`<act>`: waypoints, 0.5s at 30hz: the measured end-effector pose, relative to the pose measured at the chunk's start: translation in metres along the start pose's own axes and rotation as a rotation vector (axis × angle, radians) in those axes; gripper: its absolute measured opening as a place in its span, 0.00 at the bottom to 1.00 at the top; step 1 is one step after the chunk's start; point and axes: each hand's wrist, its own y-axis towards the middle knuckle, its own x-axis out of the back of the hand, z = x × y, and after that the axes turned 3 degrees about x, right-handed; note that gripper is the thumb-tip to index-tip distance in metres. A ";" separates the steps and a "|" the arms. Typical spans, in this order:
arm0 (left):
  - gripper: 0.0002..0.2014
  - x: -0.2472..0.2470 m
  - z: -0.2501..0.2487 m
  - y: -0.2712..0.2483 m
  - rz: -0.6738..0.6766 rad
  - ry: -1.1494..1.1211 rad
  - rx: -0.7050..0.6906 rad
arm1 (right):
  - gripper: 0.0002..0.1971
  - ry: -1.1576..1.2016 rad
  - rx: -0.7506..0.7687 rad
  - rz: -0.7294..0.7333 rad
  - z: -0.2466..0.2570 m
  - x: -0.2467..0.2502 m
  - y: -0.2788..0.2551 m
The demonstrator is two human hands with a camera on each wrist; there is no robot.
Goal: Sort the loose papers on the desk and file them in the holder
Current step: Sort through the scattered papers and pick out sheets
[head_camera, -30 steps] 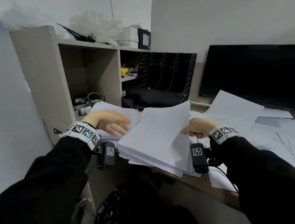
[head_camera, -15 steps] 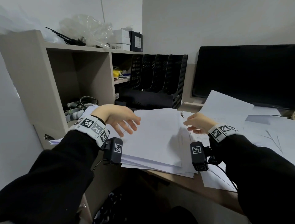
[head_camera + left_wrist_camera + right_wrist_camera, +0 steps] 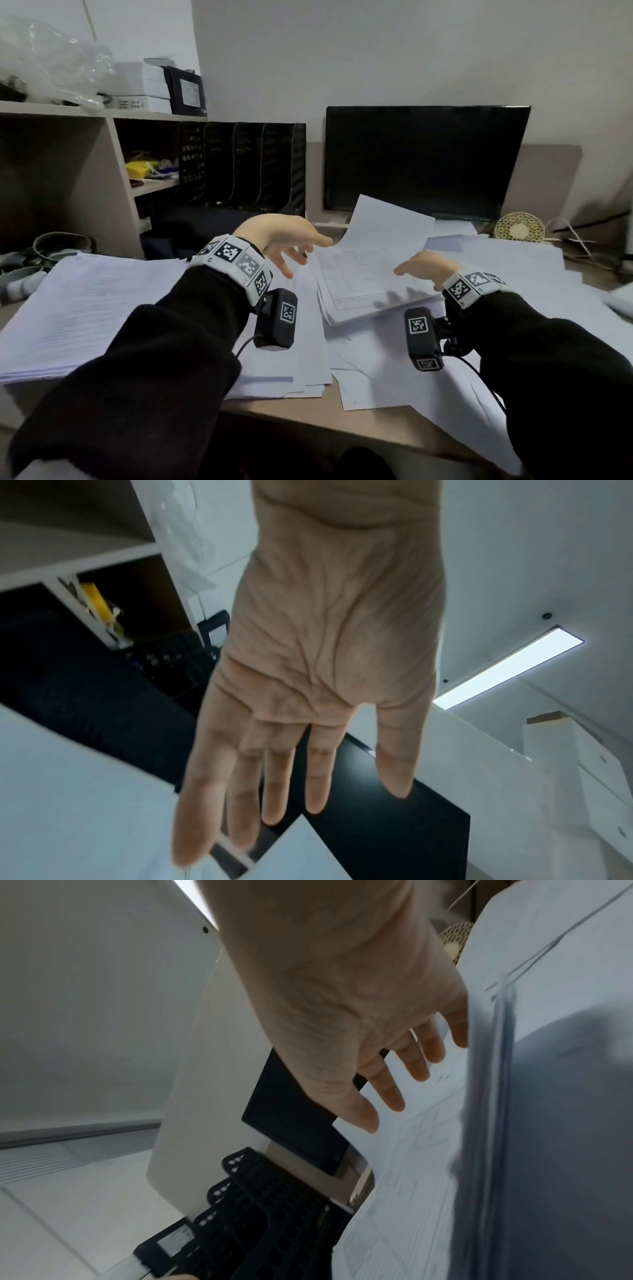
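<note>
Across the desk [image 3: 359,423], loose papers [image 3: 496,342] lie unsorted; one squared stack [image 3: 89,308] sits at its left edge. At the back edge, the holder [image 3: 246,164] looks unfilled, filing not begun. Your left hand [image 3: 284,236] and right hand [image 3: 424,267] hover spread-fingered, gripping nothing.

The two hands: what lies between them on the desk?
In the head view, a printed paper stack lies between the left hand and the right hand.

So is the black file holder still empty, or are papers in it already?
Empty, as far as it shows: the black mesh file holder has dark, bare slots, with no white sheet edges. The papers all lie on the desk.
</note>
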 end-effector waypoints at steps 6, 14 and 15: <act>0.30 -0.035 0.005 0.051 -0.002 -0.146 0.115 | 0.19 0.110 -0.152 0.073 -0.037 0.015 0.003; 0.33 -0.049 0.023 0.076 -0.007 -0.366 0.232 | 0.09 0.218 -0.205 0.133 -0.050 0.014 0.016; 0.34 -0.048 0.024 0.077 -0.001 -0.370 0.232 | 0.09 0.252 -0.235 0.148 -0.049 0.014 0.016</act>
